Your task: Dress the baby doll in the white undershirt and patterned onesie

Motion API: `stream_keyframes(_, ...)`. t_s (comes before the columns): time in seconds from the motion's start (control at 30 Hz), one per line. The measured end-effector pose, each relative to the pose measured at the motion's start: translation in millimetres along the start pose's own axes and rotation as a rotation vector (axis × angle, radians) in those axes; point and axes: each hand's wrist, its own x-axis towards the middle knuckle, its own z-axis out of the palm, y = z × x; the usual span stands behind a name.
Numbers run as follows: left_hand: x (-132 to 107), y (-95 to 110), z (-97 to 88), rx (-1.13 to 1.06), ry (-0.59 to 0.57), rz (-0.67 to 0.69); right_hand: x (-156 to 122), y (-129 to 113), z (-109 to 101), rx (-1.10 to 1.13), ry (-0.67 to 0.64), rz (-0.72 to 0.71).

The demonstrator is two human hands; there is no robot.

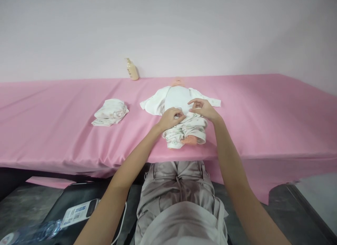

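A baby doll lies on its back on the pink cloth [252, 122], its head toward the wall. It wears a white long-sleeved top [177, 96] with both sleeves spread out, and bunched printed pants [193, 124]. One bare foot [190, 140] shows at a pant leg's end. My left hand [171, 119] is closed at the waist of the pants, thumb and fingers pinched at the fabric. My right hand [204, 109] hovers at the other side of the waist, its thumb and fingers apart and holding nothing.
A folded stack of white clothes [110, 112] lies to the left. A pump bottle [132, 70] stands by the wall. Below the table's front edge, a black seat [79, 195] bears a white box-like item [79, 213] and a clear plastic bottle [39, 232]; a white cable hangs nearby.
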Motion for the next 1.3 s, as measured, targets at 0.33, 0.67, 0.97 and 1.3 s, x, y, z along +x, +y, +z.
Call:
stream_keyframes(0.33, -1, -6, -9.5, -0.214, 0.003, -0.104, 13, 18, 5, 0.116, 0.385, -0.040)
stream_keyframes(0.67, -12, -40, -51.4, -0.551, -0.202, -0.380, 7, 27, 2, -0.170, 0.234, 0.223)
stream_keyframes(0.97, -16, -83, -37.0, -0.345, 0.053, -0.486, 5, 35, -7, 0.033, -0.015, 0.321)
stream_keyframes(1.3, 6, -76, 18.1, -0.874, 0.461, -0.739, 17, 48, 16, 0.062, 0.467, 0.428)
